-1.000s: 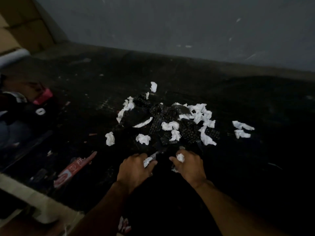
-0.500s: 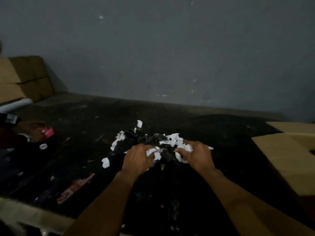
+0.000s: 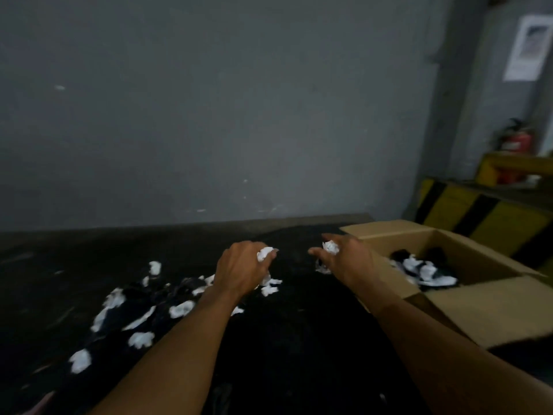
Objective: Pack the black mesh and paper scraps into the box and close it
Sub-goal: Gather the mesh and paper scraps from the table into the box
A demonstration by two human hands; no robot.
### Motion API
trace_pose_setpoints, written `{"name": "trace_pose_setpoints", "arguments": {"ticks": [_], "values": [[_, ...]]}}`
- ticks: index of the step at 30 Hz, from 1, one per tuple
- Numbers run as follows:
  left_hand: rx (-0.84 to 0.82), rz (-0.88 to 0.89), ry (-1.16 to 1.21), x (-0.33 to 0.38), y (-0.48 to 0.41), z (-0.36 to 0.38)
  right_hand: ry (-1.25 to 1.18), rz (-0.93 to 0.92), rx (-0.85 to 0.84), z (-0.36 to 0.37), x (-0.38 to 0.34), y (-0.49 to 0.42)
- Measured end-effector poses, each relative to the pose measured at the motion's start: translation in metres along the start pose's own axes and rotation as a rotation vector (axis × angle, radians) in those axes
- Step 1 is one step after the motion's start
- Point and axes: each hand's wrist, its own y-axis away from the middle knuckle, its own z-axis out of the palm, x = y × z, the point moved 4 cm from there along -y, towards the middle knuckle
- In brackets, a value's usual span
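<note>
My left hand (image 3: 239, 269) is raised above the dark table and grips white paper scraps (image 3: 264, 253). To its right my right hand (image 3: 348, 259) holds more white scraps (image 3: 331, 246) just left of the open cardboard box (image 3: 484, 307). Inside the box lie black mesh and white paper (image 3: 425, 272). On the table at the left, black mesh (image 3: 167, 298) lies mixed with several loose white paper scraps (image 3: 140, 339). Whether either hand also holds mesh is too dark to tell.
The dark table (image 3: 299, 354) runs along a grey wall (image 3: 209, 115). Behind the box stands a yellow-and-black striped barrier (image 3: 466, 214), with a red fire extinguisher (image 3: 517, 140) further back at the right.
Both hands have lifted from the pile with paper scraps and swung right toward the box. My view turned right, bringing the open box and its contents into sight.
</note>
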Motion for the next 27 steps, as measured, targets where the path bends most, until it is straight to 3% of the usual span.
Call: {"name": "trace_pose_setpoints", "arguments": {"ticks": [5, 13, 20, 27], "values": [[0.021, 0.176, 0.119, 0.088, -0.029, 0.034, -0.001, 0.065, 0.190, -0.066, 0.072, 0.010], [-0.010, 0.322, 0.228, 0.227, -0.069, 0.112, 0.067, 0.113, 0.281, -0.160, 0.199, 0.005], [0.029, 0.266, 0.258, 0.313, -0.096, 0.182, 0.134, 0.100, 0.258, -0.208, 0.304, -0.027], [0.016, 0.180, 0.236, 0.341, -0.132, 0.238, 0.097, 0.094, 0.171, -0.207, 0.372, -0.073]]}}
